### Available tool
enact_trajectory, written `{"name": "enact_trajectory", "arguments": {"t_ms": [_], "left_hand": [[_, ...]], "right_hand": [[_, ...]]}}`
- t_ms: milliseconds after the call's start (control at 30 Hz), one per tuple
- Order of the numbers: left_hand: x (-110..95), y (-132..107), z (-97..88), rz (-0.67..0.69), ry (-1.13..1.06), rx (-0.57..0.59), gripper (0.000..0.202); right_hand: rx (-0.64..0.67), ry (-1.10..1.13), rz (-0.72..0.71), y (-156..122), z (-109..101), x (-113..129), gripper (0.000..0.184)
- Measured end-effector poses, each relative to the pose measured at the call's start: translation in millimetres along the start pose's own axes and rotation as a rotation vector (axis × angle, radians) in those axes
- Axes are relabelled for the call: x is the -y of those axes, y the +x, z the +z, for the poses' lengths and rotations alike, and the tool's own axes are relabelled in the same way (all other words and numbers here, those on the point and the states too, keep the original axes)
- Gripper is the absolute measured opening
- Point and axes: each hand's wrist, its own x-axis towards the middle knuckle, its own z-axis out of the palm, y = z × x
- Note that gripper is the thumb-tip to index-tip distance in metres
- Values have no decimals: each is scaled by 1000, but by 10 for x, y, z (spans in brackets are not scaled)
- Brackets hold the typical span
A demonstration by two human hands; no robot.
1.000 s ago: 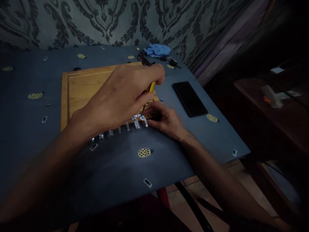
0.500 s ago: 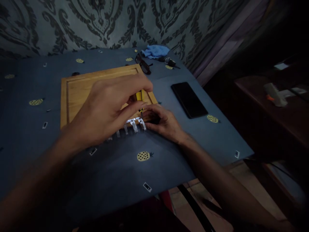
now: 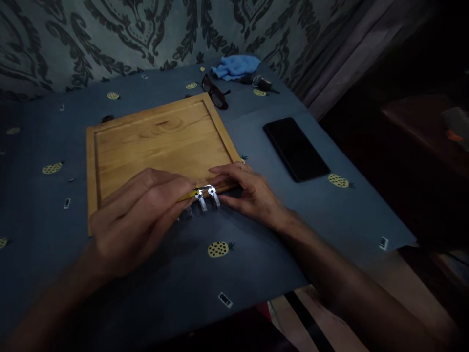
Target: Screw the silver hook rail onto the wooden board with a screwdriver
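Observation:
A wooden board point(image 3: 157, 146) with a grooved border lies on the table. Along its near edge runs a row of shiny metal hooks point(image 3: 202, 201); my left hand hides part of the row. My left hand point(image 3: 142, 215) is closed on a small yellow screwdriver point(image 3: 189, 194), now nearly level, its shaft pointing right across the hooks. Most of the handle is hidden in the fingers. My right hand point(image 3: 252, 195) grips the board's near right corner, fingers above the edge and thumb below, beside the rightmost hook.
A black phone point(image 3: 296, 149) lies right of the board. Behind it are sunglasses point(image 3: 215, 93), a blue cloth point(image 3: 238, 67) and keys point(image 3: 266, 84). The pineapple-print tablecloth point(image 3: 176, 293) reaches the table's near edge. A patterned curtain point(image 3: 146, 29) hangs at the back.
My left hand has dropped down and left, tipping the screwdriver from upright to almost flat and uncovering the board. My right hand stays at the corner. The view has shifted slightly.

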Motion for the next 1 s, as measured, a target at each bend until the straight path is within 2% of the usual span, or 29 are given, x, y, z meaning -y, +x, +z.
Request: {"name": "enact_trajectory", "arguments": {"t_ms": [200, 467, 600, 767, 1000], "left_hand": [[-43, 28, -47, -25, 0, 3, 21], [-11, 9, 11, -35, 24, 8, 21], [-7, 51, -8, 50, 44, 2, 20], [-61, 229, -8, 180, 49, 30, 19], [-68, 468, 124, 222, 43, 75, 12]], "right_hand": [[-11, 0, -13, -3, -3, 8, 51], [15, -14, 25, 8, -8, 6, 50], [21, -7, 38, 13, -7, 5, 52], [7, 13, 53, 16, 4, 10, 48], [-25, 48, 55, 20, 22, -4, 43]]}}
